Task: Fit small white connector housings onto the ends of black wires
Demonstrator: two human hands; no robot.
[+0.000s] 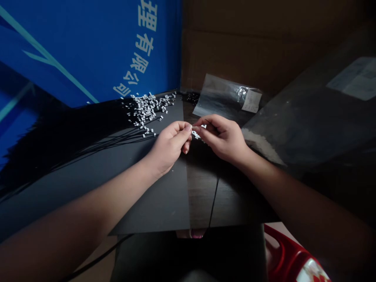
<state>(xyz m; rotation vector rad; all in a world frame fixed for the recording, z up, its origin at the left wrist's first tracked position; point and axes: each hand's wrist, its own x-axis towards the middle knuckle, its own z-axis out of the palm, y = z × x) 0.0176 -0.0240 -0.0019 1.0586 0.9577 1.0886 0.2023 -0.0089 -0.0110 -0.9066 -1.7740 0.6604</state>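
Bare L hand & R hand near tip to tip, thumbs pressed on fingers, can't tell what's pinched; slack grip cd drop anything tiny among small white blocky plastic-looking pcs just behind.

Behind the table, to its left, stands a blue panel bearing 5 pale characters; behind its right half, a brown board. Below the table's right front edge, a red object shows.

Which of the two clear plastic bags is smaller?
The small clear plastic bag just beyond the right hand; the larger clear plastic bag spreads across the picture's right side.
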